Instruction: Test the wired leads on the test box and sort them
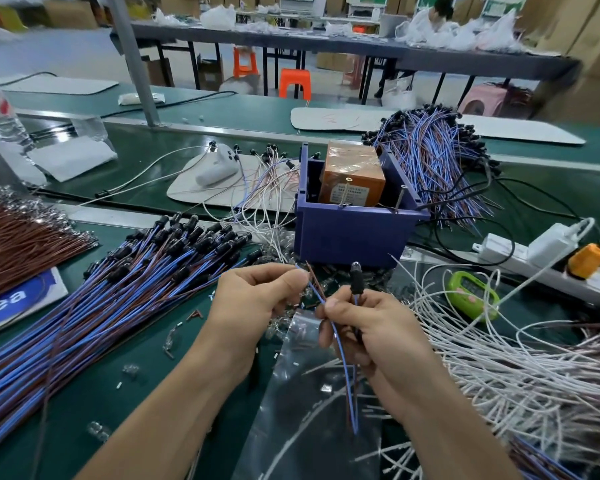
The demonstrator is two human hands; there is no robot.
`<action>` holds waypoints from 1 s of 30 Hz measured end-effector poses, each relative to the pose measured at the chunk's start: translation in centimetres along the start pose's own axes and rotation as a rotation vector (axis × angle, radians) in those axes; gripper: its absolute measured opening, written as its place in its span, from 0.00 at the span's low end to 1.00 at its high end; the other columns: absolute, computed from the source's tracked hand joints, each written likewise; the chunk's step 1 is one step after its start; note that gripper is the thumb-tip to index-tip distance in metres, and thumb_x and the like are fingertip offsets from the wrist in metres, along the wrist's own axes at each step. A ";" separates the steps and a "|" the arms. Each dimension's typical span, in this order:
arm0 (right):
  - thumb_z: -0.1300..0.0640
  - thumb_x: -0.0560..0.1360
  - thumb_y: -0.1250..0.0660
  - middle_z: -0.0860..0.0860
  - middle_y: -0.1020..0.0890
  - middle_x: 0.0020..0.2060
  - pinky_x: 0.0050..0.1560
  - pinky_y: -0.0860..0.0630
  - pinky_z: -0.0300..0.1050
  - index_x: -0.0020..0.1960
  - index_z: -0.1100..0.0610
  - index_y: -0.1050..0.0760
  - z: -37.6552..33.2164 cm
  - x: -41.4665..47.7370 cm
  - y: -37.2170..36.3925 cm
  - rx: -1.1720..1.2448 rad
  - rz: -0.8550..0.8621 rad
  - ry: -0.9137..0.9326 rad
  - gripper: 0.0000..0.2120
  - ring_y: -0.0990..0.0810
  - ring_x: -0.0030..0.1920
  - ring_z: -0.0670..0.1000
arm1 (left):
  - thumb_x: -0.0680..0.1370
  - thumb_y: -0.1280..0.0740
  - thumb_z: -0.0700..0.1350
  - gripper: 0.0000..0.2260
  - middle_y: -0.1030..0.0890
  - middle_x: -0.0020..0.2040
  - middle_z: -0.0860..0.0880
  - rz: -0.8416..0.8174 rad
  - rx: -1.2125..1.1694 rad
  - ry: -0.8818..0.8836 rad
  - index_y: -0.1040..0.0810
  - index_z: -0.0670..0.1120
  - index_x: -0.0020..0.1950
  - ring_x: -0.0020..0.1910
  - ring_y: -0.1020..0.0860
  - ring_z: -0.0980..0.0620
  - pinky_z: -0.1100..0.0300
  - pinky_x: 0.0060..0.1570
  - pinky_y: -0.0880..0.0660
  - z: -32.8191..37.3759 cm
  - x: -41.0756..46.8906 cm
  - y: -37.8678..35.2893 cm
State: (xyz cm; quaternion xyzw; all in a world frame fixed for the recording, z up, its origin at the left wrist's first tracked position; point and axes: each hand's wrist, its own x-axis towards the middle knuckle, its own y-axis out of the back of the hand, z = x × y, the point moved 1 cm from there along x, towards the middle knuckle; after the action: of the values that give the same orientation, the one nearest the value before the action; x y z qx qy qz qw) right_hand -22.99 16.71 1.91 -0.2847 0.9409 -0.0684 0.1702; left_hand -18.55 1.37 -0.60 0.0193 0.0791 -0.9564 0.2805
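My right hand (364,327) grips one wired lead (343,351) with blue and brown wires; its black lamp holder (355,277) sticks up above my fingers. My left hand (257,296) pinches the bare wire ends of that lead near its fingertips. Both hands hover just in front of the blue test box (354,233), which holds an orange block (352,178). A big pile of blue-and-brown leads (111,306) lies fanned out at the left. Another heap of such leads (433,161) sits behind the box at the right.
White loose wires (499,368) spread at the right over a clear plastic bag (305,393). A green timer (471,294), a white power strip (534,254) and an orange spool (587,259) lie at far right. Brown wires (21,237) lie at far left. A person sits at a far table.
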 end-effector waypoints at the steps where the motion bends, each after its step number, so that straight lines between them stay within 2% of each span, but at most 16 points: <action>1: 0.69 0.79 0.35 0.60 0.22 0.28 0.20 0.35 0.31 0.42 0.65 0.24 0.0 0.0 -0.1 -0.004 0.002 0.001 0.08 0.29 0.19 0.43 | 0.73 0.24 0.39 0.06 0.21 0.28 0.50 0.009 0.003 -0.008 0.12 0.48 0.38 0.26 0.29 0.58 0.69 0.28 0.32 0.0 0.1 0.1; 5: 0.69 0.79 0.35 0.59 0.23 0.27 0.20 0.35 0.31 0.42 0.66 0.23 0.3 0.2 -0.2 -0.014 0.027 0.020 0.08 0.30 0.18 0.43 | 0.69 0.22 0.44 0.03 0.18 0.31 0.50 -0.065 -0.003 -0.004 0.11 0.48 0.41 0.28 0.27 0.58 0.69 0.30 0.30 0.1 -0.1 0.0; 8: 0.68 0.79 0.34 0.60 0.23 0.28 0.21 0.35 0.31 0.44 0.66 0.22 0.3 0.3 -0.1 -0.006 0.042 0.034 0.06 0.30 0.18 0.42 | 0.60 0.22 0.52 0.15 0.15 0.35 0.47 -0.178 0.051 0.013 0.10 0.48 0.44 0.31 0.24 0.57 0.69 0.33 0.28 0.2 -0.6 -0.4; 10: 0.67 0.79 0.34 0.61 0.22 0.29 0.21 0.34 0.31 0.44 0.66 0.22 0.4 0.3 0.0 0.002 0.046 0.042 0.06 0.30 0.19 0.43 | 0.61 0.22 0.50 0.13 0.13 0.37 0.45 -0.184 0.042 0.007 0.10 0.48 0.43 0.34 0.20 0.57 0.70 0.36 0.25 0.5 -0.8 -0.5; 12: 0.66 0.79 0.33 0.63 0.21 0.31 0.23 0.32 0.32 0.41 0.62 0.21 0.4 0.4 0.1 -0.009 0.086 0.081 0.09 0.28 0.21 0.44 | 0.66 0.22 0.43 0.05 0.13 0.37 0.45 -0.116 0.026 -0.010 0.10 0.48 0.41 0.34 0.17 0.57 0.69 0.37 0.23 0.6 -0.9 -0.9; 15: 0.65 0.79 0.32 0.62 0.19 0.31 0.28 0.26 0.35 0.35 0.57 0.18 0.2 0.5 0.7 0.028 0.265 0.193 0.15 0.22 0.27 0.48 | 0.76 0.27 0.36 0.09 0.13 0.38 0.47 0.022 0.003 0.003 0.12 0.47 0.38 0.36 0.16 0.55 0.68 0.38 0.22 0.7 -0.9 -1.4; 17: 0.65 0.80 0.33 0.59 0.19 0.30 0.24 0.31 0.32 0.38 0.59 0.19 -0.5 0.5 1.6 0.146 0.376 0.245 0.13 0.26 0.23 0.45 | 0.81 0.33 0.36 0.11 0.13 0.39 0.44 0.000 -0.067 0.045 0.16 0.45 0.41 0.37 0.15 0.51 0.66 0.37 0.21 1.2 -1.1 -1.8; 19: 0.64 0.80 0.33 0.57 0.20 0.29 0.21 0.34 0.32 0.42 0.62 0.20 -1.4 0.7 2.7 0.254 0.474 0.267 0.08 0.29 0.21 0.43 | 0.85 0.38 0.39 0.10 0.14 0.38 0.41 -0.062 -0.083 0.074 0.22 0.45 0.46 0.32 0.16 0.46 0.62 0.32 0.20 2.1 -1.0 -2.3; 22: 0.64 0.79 0.31 0.55 0.22 0.28 0.24 0.31 0.34 0.49 0.65 0.21 -2.7 1.2 3.9 0.393 0.546 0.283 0.04 0.28 0.24 0.45 | 0.84 0.36 0.40 0.11 0.17 0.32 0.44 -0.020 -0.015 0.062 0.19 0.44 0.45 0.24 0.22 0.49 0.63 0.25 0.26 3.3 0.0 -3.3; 25: 0.64 0.77 0.29 0.53 0.22 0.27 0.26 0.31 0.36 0.53 0.63 0.21 -3.4 1.9 4.3 0.426 0.584 0.277 0.05 0.27 0.26 0.46 | 0.82 0.32 0.39 0.10 0.18 0.31 0.46 0.080 0.002 0.069 0.14 0.43 0.43 0.23 0.25 0.52 0.65 0.24 0.27 4.0 1.1 -4.5; 30: 0.64 0.77 0.29 0.52 0.23 0.25 0.26 0.33 0.38 0.45 0.59 0.22 -3.7 3.1 4.9 0.389 0.580 0.279 0.04 0.30 0.25 0.47 | 0.79 0.33 0.34 0.12 0.20 0.30 0.48 0.178 -0.071 0.062 0.13 0.44 0.43 0.25 0.28 0.55 0.65 0.29 0.28 3.3 2.0 -5.6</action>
State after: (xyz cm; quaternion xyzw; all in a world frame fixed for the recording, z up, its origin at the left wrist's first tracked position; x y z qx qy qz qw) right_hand -29.25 19.17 3.43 0.0436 0.9659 -0.2331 0.1035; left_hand -23.24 4.35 3.32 0.0460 0.1197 -0.9232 0.3623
